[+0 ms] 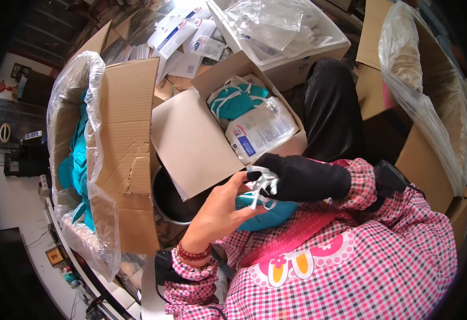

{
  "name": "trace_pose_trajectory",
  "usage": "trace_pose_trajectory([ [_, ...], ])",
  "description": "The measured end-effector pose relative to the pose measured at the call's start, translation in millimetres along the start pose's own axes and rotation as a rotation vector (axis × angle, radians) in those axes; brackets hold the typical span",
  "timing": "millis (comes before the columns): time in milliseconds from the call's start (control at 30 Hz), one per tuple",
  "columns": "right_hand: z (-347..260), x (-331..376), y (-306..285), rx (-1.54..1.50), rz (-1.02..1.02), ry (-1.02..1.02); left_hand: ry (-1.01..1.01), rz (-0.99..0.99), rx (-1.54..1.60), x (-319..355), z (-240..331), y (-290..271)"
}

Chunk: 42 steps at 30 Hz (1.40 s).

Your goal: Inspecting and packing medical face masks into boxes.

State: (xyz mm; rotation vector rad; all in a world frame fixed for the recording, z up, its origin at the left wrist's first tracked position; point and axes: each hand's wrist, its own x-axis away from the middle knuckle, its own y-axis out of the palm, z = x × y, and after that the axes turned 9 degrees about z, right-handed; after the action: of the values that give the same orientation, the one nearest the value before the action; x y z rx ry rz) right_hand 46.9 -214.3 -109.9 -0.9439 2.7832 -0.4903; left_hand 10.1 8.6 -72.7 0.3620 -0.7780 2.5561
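One teal mask between my two hands, its white straps bunched at the fingers.
Through the head camera, I see the mask (271,217) just below my gloved right hand (308,178), in front of the checked shirt (345,272), while my bare left hand (217,205) curves around its left edge. The right fingers grasp the straps (266,184); whether the left ones grip or only steady, I cannot tell. Ahead of my hands, one open white box (191,138) shows one teal mask (239,102) and one white packet (261,130) on top. I count two plastic-lined cartons, one on the left (129,160) and one on the right (437,170), and one foam box (319,49).
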Motion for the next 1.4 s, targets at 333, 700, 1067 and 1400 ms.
trace_pose_trajectory([
  [333, -0.5, 7.9, 4.9, 0.737, -0.042, -0.352, 0.144, 0.16, -0.229, 10.1, -14.8, 10.6],
  [700, 8.4, 11.6, 3.4, 0.861, 0.037, -0.291, 0.265, 0.602, -0.416, -14.6, -33.7, 68.5],
  [1067, -3.6, 61.2, -4.2, 0.465, -0.214, -0.309, 0.309, 0.767, -0.437, -23.8, -62.0, 81.9],
  [1400, -11.9, 77.9, -15.1, 0.291, -0.469, -0.426, 0.157, 0.767, -0.167, -24.2, -68.5, 92.0],
])
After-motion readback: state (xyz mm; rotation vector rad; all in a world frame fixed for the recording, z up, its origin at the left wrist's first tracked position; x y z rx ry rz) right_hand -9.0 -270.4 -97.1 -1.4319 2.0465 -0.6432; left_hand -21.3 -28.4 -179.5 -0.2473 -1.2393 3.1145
